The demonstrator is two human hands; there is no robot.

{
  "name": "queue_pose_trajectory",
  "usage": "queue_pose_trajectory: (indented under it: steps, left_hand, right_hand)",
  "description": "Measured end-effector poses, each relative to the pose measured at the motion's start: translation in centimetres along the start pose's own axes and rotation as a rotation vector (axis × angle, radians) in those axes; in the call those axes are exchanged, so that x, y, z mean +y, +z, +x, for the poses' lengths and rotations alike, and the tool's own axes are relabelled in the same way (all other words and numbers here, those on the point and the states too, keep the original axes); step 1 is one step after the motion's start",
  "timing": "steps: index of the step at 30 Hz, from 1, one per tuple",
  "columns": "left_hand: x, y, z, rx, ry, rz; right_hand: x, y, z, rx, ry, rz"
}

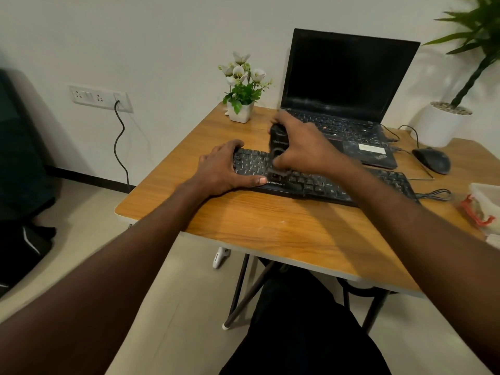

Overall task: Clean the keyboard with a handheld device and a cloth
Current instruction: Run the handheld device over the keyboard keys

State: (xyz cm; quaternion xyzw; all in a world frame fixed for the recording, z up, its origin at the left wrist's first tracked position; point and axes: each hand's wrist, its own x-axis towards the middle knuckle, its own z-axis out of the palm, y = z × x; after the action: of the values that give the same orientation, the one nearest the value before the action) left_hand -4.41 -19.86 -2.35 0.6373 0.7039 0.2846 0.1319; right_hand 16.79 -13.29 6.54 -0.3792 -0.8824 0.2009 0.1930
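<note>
A black keyboard (313, 184) lies across the wooden table (270, 226). My left hand (224, 169) grips the keyboard's left end, thumb along its front edge. My right hand (305, 147) is closed around a black handheld device (277, 140), held upright with its lower tip down on the keys in the keyboard's left half. The hand and device are slightly blurred. No cloth is clearly visible.
Behind the keyboard stands an open black laptop (343, 87) with a dark screen. A small flower pot (242, 109) sits at the back left, a black mouse (433, 159) and cables at the right. A plastic container (484, 204) is on the right edge. A large potted plant (443, 123) stands behind.
</note>
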Motion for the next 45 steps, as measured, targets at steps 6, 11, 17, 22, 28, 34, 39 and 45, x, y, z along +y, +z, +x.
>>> queue_pose_trajectory:
  steps: [6,11,17,22,28,34,39,45]
  left_hand:
    - [0.1,0.0,-0.1,0.001,-0.003,-0.001]
    - [0.2,0.0,-0.1,-0.004,-0.001,-0.008]
    - [0.3,-0.2,-0.2,-0.019,-0.020,0.001]
    - [0.4,-0.4,-0.2,-0.029,-0.017,0.004]
    - [0.8,-0.4,-0.5,-0.011,-0.009,0.001]
    - [2.9,-0.7,-1.0,0.032,0.143,0.162]
    - [6.0,3.3,-1.2,0.166,0.317,0.228]
    - [6.0,4.6,-0.8,0.150,0.227,0.361]
  right_hand:
    - [0.1,-0.7,-0.7,-0.179,-0.071,0.031]
    - [-0.5,-3.4,0.0,-0.277,-0.088,-0.126]
    - [1.3,-3.7,-1.0,-0.338,-0.034,-0.088]
    - [2.0,-5.1,-1.5,-0.214,0.023,-0.033]
    - [3.2,-4.2,-3.0,-0.029,0.181,-0.147]
    - [1.7,-4.5,-3.2,0.001,0.154,0.009]
    - [1.9,-2.3,-3.1,0.034,0.084,0.183]
    - [3.9,-4.1,-4.0,-0.123,0.148,0.191]
